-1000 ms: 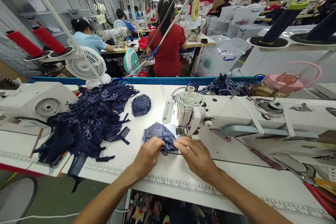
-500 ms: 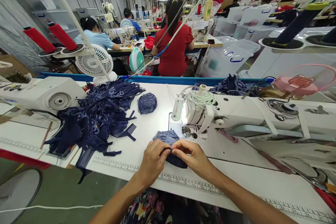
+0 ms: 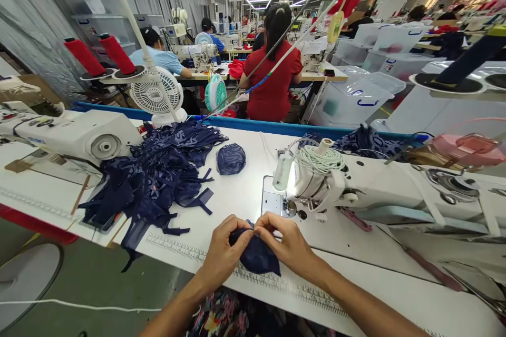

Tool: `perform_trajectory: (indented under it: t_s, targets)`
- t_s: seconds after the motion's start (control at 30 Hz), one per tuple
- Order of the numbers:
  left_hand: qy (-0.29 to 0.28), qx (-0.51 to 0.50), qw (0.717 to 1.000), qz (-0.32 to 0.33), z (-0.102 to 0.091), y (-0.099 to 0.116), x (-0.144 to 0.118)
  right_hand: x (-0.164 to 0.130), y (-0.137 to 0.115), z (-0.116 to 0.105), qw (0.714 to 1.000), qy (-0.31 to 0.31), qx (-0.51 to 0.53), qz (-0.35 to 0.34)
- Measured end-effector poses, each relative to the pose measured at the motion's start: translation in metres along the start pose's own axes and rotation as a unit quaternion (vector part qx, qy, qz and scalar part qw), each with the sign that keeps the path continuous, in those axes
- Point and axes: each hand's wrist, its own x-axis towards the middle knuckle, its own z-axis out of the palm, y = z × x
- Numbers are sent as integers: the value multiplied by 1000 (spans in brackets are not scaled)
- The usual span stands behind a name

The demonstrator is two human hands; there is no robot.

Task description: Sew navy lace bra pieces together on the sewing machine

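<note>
A rounded navy fabric piece point(image 3: 259, 258) is pinched at its upper edge between the fingertips of both hands and hangs just over the table's front ruler strip. My left hand point(image 3: 226, 246) is closed on its left side, thumb against the fingers. Closed the same way, my right hand point(image 3: 288, 239) grips it close beside the left one. The fingertips hide the pinched edge. Just beyond the hands stands a white sewing machine point(image 3: 316, 181), its needle area lit. A second rounded navy piece point(image 3: 231, 159), with a lacy pattern, lies flat on the white table.
A heap of navy fabric pieces with straps point(image 3: 158, 174) covers the table's left part, beside another sewing machine point(image 3: 87, 134). Scissors point(image 3: 470, 287) lie at the right. A white fan point(image 3: 157, 92) stands at the back edge; co-workers sit beyond.
Both hands have drawn the fabric piece slightly towards me, away from the machine. Its patterned part, which showed before, is now mostly out of sight, and the plain dark side shows. The camera view has shifted.
</note>
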Motion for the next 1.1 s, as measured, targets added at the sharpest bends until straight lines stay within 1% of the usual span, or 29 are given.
perform_trajectory:
  t_s: [0.07, 0.13, 0.17, 0.23, 0.3, 0.37, 0.4, 0.43, 0.5, 0.53, 0.57, 0.6, 0.67, 0.73, 0.8, 0.9, 0.97, 1.03, 1.1]
  targets:
    - [6, 18, 1000, 10, -13, 2, -4, 22, 6, 7, 999, 7, -36, -27]
    - [2, 33, 999, 13, -22, 4, -9, 52, 17, 16, 990, 40, -120, -61]
    - [-5, 37, 999, 11, -25, 4, -11, 69, 24, 21, 987, 50, -141, -62]
    - [-26, 40, 999, 6, -27, 3, -15, 104, 37, 31, 985, 58, -152, -58]
    - [-36, 46, 998, 4, -29, 0, -17, 132, 45, 39, 986, 60, -146, -54]
    - [-23, 60, 998, 9, -33, -6, -18, 147, 45, 45, 989, 51, -125, -55]
    - [-5, 67, 998, 16, -37, -8, -17, 148, 43, 47, 992, 42, -108, -57]
    - [17, 73, 997, 26, -41, -10, -15, 145, 39, 49, 994, 31, -87, -60]
    - [60, 84, 993, 53, -51, -12, -10, 127, 28, 50, 997, 7, -37, -62]
    - [72, 87, 991, 65, -55, -11, -6, 114, 22, 49, 998, -3, -11, -59]
    - [71, 88, 991, 75, -57, -9, -1, 99, 16, 47, 998, -10, 12, -54]
    - [58, 83, 992, 80, -57, -7, 3, 83, 11, 43, 998, -14, 33, -44]
    - [-1, 59, 995, 77, -51, -3, 12, 52, 3, 32, 996, -15, 92, -5]
    - [-61, 41, 995, 65, -38, 1, 19, 25, 0, 19, 980, -9, 186, 71]
    - [-98, 44, 993, 57, -22, 4, 22, 4, 0, 6, 961, 2, 242, 134]
    - [-127, 54, 988, 65, -1, 10, 22, -16, 3, -10, 956, 24, 244, 162]
    - [-141, 39, 987, 65, 9, 16, 22, -25, 6, -16, 952, 46, 247, 174]
    - [-153, 16, 987, 46, 16, 21, 24, -32, 10, -19, 946, 63, 257, 189]
    - [-169, -1, 985, 15, 21, 26, 25, -38, 13, -20, 941, 67, 268, 197]
